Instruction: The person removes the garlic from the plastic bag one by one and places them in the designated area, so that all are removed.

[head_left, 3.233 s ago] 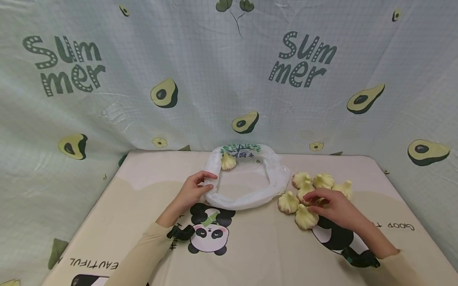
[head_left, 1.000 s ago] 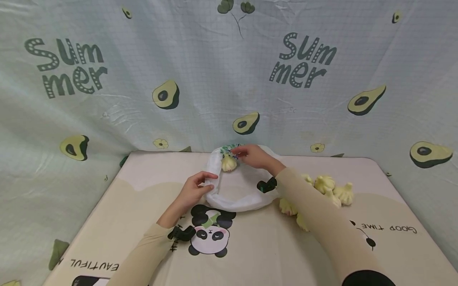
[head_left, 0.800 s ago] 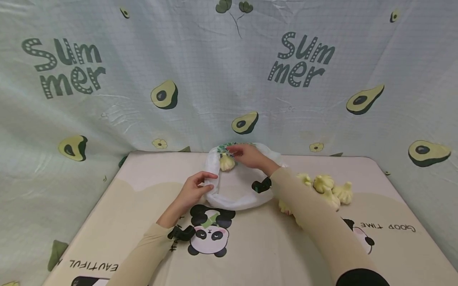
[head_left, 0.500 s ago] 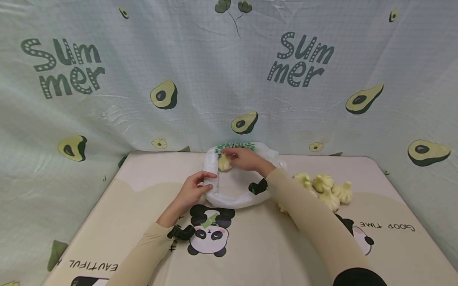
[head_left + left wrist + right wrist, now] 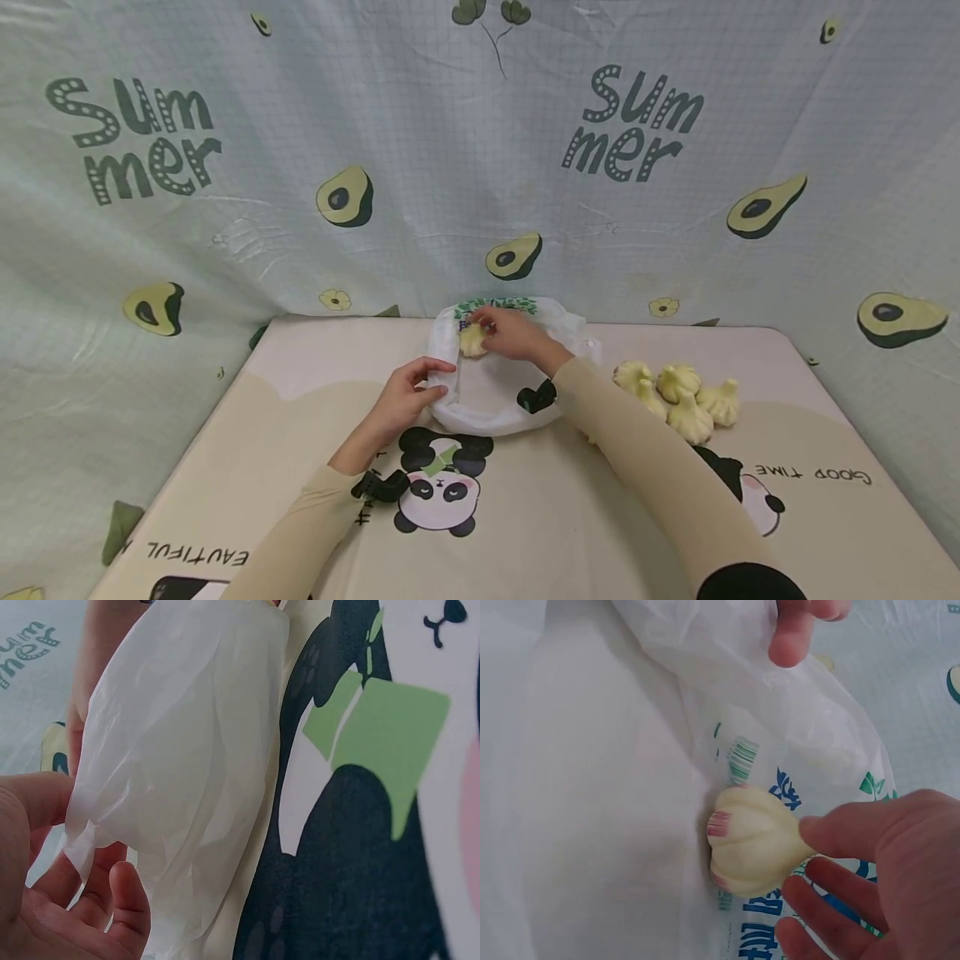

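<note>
An open white plastic bag [image 5: 491,423] with green and blue print lies at the table's far edge, its mouth spread wide. My left hand [image 5: 400,398] pinches the left rim, thumb on one side and fingers on the other. Inside the bag, at the far left, rests one pale garlic bulb [image 5: 754,840] with pinkish marks. My right hand [image 5: 513,335] reaches in from the right and pinches the bulb's stem between thumb and forefinger. The other fingers stay loosely bent beside it.
Several garlic bulbs [image 5: 678,383] sit in a cluster right of the bag, partly hidden by my right sleeve [image 5: 637,450]. A cream tablecloth [image 5: 540,508] with panda prints covers the table. An avocado-print curtain [image 5: 420,208] hangs behind.
My right hand has gone from the garlic cluster over into the bag, then lowered onto the bulb there. My left hand keeps its hold on the rim.
</note>
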`<state>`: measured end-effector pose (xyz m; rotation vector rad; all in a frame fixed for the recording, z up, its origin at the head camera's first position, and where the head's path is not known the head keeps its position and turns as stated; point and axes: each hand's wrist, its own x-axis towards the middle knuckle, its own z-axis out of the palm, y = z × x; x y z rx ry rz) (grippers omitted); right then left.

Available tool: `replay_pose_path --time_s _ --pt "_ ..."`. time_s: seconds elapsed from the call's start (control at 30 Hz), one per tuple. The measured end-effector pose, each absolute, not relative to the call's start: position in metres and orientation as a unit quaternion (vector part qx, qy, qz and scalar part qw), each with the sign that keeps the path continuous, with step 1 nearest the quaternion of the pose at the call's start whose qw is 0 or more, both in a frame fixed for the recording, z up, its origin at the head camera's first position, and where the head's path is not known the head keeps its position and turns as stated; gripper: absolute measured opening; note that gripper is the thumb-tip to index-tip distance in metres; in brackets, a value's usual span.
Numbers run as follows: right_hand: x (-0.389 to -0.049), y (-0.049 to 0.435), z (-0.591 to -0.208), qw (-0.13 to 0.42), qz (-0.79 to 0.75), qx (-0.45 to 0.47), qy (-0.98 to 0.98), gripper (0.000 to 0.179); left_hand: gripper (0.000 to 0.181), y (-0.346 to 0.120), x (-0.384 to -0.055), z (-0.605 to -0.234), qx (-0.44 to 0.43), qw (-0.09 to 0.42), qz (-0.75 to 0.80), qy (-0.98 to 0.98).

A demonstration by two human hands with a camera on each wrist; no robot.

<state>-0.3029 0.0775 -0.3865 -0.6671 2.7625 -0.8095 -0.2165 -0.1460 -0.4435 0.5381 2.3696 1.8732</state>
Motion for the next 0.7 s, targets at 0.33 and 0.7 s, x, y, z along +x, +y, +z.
replay_pose_path --time_s 0.33,0.7 --pt "-0.3027 0.0762 -0.3921 0.038 -0.309 -0.184 0.933 0.017 0.028 -0.1469 -0.2149 -0.4413 0.177 0.032 0.611 0.771" --pt "-0.2997 0.0750 -0.3933 0.012 -0.318 -0.161 0.934 0.005 0.029 -0.1483 -0.2156 -0.4419 0.177 0.026 0.613 0.769"
